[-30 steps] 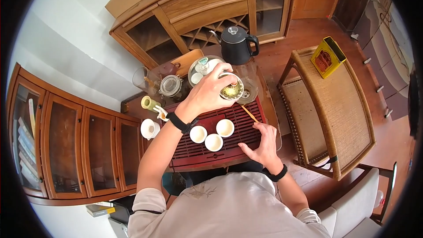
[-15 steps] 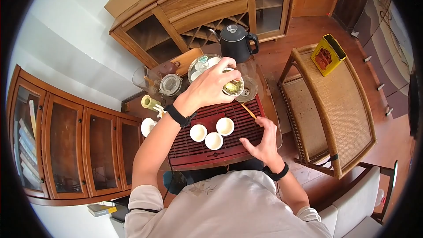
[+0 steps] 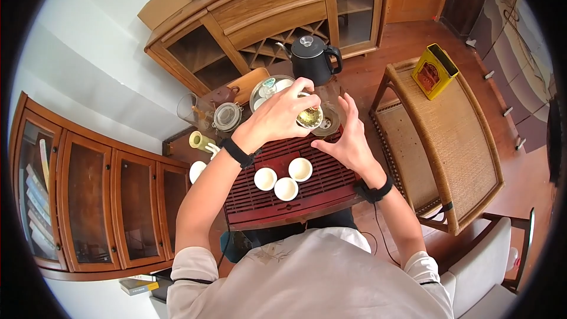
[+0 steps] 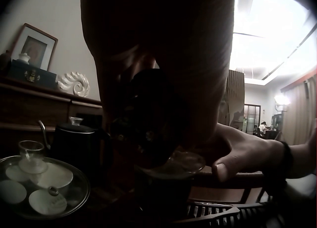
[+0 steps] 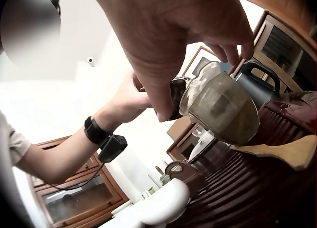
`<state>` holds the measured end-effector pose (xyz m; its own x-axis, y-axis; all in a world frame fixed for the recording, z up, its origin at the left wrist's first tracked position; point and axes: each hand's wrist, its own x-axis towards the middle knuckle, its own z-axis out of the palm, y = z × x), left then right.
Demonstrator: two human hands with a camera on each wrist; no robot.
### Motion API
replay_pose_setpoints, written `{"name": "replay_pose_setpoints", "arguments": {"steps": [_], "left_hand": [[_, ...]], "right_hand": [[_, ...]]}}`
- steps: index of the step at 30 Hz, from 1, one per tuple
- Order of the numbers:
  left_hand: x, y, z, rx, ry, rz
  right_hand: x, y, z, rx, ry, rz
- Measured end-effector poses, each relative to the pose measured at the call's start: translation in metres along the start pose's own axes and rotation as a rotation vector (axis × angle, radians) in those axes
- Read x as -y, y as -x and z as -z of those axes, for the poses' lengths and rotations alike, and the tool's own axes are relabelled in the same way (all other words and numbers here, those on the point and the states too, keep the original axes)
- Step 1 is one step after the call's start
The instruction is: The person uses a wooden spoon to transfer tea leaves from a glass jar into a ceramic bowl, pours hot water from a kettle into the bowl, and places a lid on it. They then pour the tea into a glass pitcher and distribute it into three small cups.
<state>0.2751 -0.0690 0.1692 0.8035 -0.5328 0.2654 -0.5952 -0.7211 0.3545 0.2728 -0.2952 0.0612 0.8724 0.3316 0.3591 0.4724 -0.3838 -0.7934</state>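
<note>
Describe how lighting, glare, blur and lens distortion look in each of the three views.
Head: bright and readable, the tray clear, but fisheye distortion bows the cabinet at left, and the corners are black; left wrist: very dark, left hand in deep shadow, ceiling blown out; right wrist: pale background washed toward white, a blurred oval at upper left.

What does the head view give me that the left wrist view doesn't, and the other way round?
Only head: three white cups, the clamp-lid glass jar, the bookcase, and a clear look at the bowl of tea leaves.
Only left wrist: the white spiral ornament and the bright ceiling.
Both: the black kettle, the round tray of white ware, the right hand, and the left hand, heavily shadowed in left wrist.
</note>
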Motion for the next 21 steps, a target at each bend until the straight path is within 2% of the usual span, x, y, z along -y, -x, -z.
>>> {"name": "replay_pose_setpoints", "arguments": {"steps": [10,21], "left_hand": [[0.001,-0.005,-0.001,0.029,0.005,-0.027],[-0.001,-0.007,-0.003,0.039,0.000,-0.019]], "right_hand": [[-0.004,-0.009,-0.012,0.035,0.008,-0.058],[-0.013,-0.008,-0.016,-0.016,0.031,-0.004]]}}
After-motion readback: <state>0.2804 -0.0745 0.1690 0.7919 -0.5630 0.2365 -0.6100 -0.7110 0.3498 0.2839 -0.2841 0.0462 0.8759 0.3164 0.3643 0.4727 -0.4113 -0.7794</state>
